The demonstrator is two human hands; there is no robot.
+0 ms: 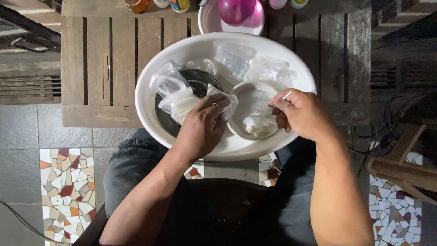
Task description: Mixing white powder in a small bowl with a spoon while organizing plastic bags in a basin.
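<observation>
Grey floor tiles with patches of broken-tile mosaic [66, 182] lie under my view, and dark-clad knees sit nearest me. Just beyond them I see the left hand [202, 127] curled, its fingers pinching a crumpled clear plastic bag [223, 98] at the rim of a small white bowl [236, 132]. The right hand [302, 114] is closed around a thin white spoon [261, 116], whose end dips into the pale food in that small bowl. Both bowl and bag sit inside a wide white plastic basin [150, 114], beside a dark round plate [200, 82] and more clear bags, some empty and some filled and knotted. The basin rests on a weathered wooden slat table [104, 64]. Farther off stand a pink bowl [236, 11] and several jar bases; I cannot make out their labels.
</observation>
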